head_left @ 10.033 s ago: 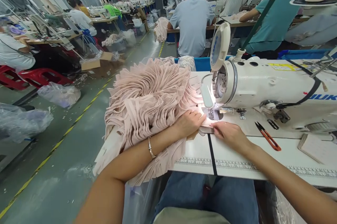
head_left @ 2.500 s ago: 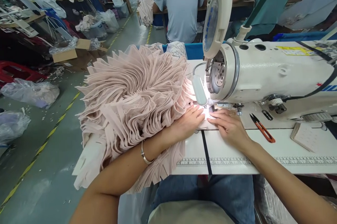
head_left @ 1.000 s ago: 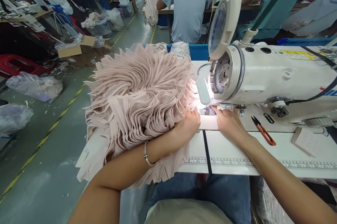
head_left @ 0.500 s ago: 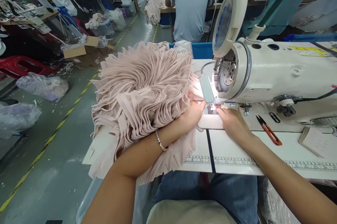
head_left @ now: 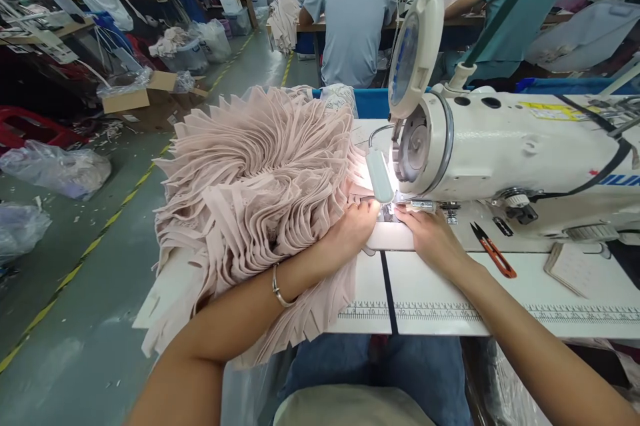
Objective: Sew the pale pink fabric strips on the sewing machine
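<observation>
The pink fabric (head_left: 260, 159) lies in a big pleated heap on the left part of the bench (head_left: 425, 279), its folds fanning outward around a hollow middle. The heap's longer run slants from the far side down toward the near left, where loose folds hang over the bench's edge. At its right side the fabric narrows toward the lit needle area of the white sewing machine (head_left: 490, 146), whose arm runs lengthwise to the right.

On the machine, blue letters "UKI" can be read beside a black strap that crosses the lettering. A yellow label (head_left: 555, 111) on top carries print too small to read, as does the pale pad (head_left: 570, 268) at the right. The ruler (head_left: 435, 311) along the bench's near edge has marks and numbers too fine to make out.

The left hand (head_left: 357, 226) has its fingers curled closed on the fabric's right edge, so the heap lies left of and beyond this grip, with its near folds also around the forearm. The right hand (head_left: 430, 233) reaches in with fingertips just beside the needle area; whether it grasps any fabric, I cannot tell. Orange-handled snips (head_left: 495, 253) lie right of it, blades pointing away and left.
</observation>
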The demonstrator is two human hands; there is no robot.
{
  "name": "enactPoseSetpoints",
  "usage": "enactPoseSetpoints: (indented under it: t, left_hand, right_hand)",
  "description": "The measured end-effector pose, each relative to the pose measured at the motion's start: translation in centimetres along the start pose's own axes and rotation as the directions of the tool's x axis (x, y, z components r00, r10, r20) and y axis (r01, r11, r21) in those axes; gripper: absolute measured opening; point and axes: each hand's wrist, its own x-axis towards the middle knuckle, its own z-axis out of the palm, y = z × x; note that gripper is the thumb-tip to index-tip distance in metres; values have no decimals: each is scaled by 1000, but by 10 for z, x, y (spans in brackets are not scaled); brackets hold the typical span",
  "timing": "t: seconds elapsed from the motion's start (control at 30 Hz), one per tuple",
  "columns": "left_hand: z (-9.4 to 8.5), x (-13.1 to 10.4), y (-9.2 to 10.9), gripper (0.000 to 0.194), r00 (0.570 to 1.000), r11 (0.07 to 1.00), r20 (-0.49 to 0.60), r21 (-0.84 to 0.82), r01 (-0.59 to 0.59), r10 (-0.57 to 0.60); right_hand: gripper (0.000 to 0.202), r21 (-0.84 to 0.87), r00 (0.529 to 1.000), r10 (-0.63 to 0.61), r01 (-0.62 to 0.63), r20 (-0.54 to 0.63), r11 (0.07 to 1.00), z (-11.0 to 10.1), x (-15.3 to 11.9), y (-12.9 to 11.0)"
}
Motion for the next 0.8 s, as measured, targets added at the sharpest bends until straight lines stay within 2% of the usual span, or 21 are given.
enactPoseSetpoints:
  t: [0.17, 0.4, 0.53, 0.67, 0.8]
  left_hand:
    - [2, -15, 0, 18, 989, 994, -104, 5, -105, 105]
    - [7, -15, 0, 29, 966, 983, -190, 72, -167, 178]
    - [6, -13, -2, 29, 922, 953, -244, 74, -293, 302]
    - [12, -12, 0, 33, 869, 898, -234, 54, -436, 436]
    - [16, -13, 1, 32, 888, 918, -235, 61, -392, 395]
  right_hand:
    - [58, -95, 996, 60, -54, 65, 994, -7, 6, -11]
    - [64, -144, 968, 125, -95, 217, 985, -22, 11, -27]
    - [65, -136, 959, 148, -117, 240, 984, -23, 12, -29]
    - [64, -131, 955, 164, -135, 248, 982, -22, 13, -28]
    - [66, -118, 960, 172, -148, 221, 982, -19, 11, -26]
